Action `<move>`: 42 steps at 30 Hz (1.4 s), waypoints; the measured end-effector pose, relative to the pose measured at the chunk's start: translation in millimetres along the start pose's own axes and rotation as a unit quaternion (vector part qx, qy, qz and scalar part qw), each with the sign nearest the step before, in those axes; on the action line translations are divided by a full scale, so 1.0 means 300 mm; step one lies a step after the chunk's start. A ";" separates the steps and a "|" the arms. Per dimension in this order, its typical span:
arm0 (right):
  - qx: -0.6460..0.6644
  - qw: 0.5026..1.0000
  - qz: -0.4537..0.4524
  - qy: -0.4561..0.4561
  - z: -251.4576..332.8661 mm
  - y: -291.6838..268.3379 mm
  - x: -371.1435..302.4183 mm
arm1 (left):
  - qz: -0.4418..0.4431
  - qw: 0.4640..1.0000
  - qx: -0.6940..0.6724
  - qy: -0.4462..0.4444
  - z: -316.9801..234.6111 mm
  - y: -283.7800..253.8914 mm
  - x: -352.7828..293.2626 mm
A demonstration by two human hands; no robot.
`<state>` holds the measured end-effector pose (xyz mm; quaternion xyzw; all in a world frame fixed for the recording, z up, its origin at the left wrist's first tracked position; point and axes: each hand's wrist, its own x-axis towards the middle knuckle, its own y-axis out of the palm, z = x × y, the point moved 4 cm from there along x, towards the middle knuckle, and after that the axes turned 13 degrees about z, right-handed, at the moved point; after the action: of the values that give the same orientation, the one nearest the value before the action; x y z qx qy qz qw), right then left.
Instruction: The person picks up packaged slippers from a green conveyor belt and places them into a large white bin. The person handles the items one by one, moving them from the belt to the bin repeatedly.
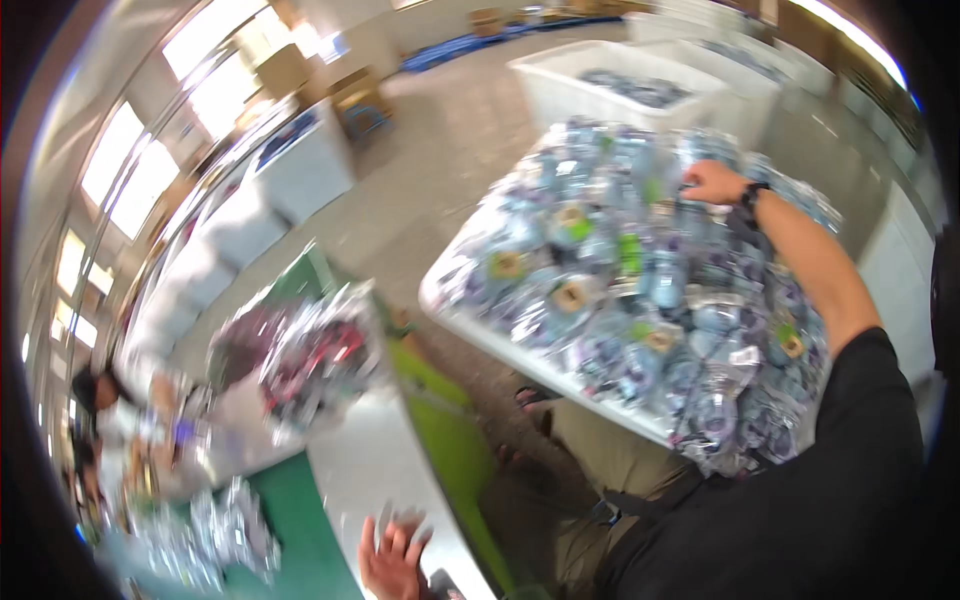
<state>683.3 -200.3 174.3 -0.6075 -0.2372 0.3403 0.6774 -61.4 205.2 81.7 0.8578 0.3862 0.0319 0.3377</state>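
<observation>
My right hand (712, 183) reaches far out over a white bin (560, 378) heaped with clear plastic bags (600, 300). Light blue and purple goods show through the plastic, some with green and tan labels; their kind is hard to make out. The fingers of that hand are curled down, closed on a bag near the far side of the heap. My left hand (393, 562) is held low over the pale tabletop (375, 465), fingers spread and nothing in them. Beyond it lie clear bags of dark red and black goods (315, 360).
Silvery-blue bags (215, 535) lie on the table's green surface (300, 515). Behind the heap stand more white bins (535, 95). White containers (300, 175) line the left, near cardboard boxes (355, 92). Another person (115, 400) is at the table's far left.
</observation>
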 end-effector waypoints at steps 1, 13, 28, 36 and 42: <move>0.020 0.998 0.055 -0.005 0.101 -0.044 0.012 | 0.018 1.000 -0.009 -0.013 -0.007 0.017 -0.001; 0.119 0.890 0.215 -0.384 1.969 -0.288 0.073 | 0.064 0.909 -0.370 0.182 -0.062 -0.188 0.051; 0.215 0.913 0.189 -0.289 3.429 0.654 0.221 | 0.000 0.860 -0.462 0.219 -0.171 -0.335 0.047; 0.425 0.798 0.363 -0.225 3.565 0.830 0.214 | -0.008 0.819 -0.515 0.255 -0.197 -0.392 0.016; 0.405 0.737 0.427 -0.332 3.529 0.651 0.046 | -0.019 0.808 -0.516 0.284 -0.203 -0.423 -0.001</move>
<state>-119.5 516.3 139.0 -0.1615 -0.0022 0.8380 0.5213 -162.2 299.0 52.1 0.5023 0.4078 0.4623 0.6063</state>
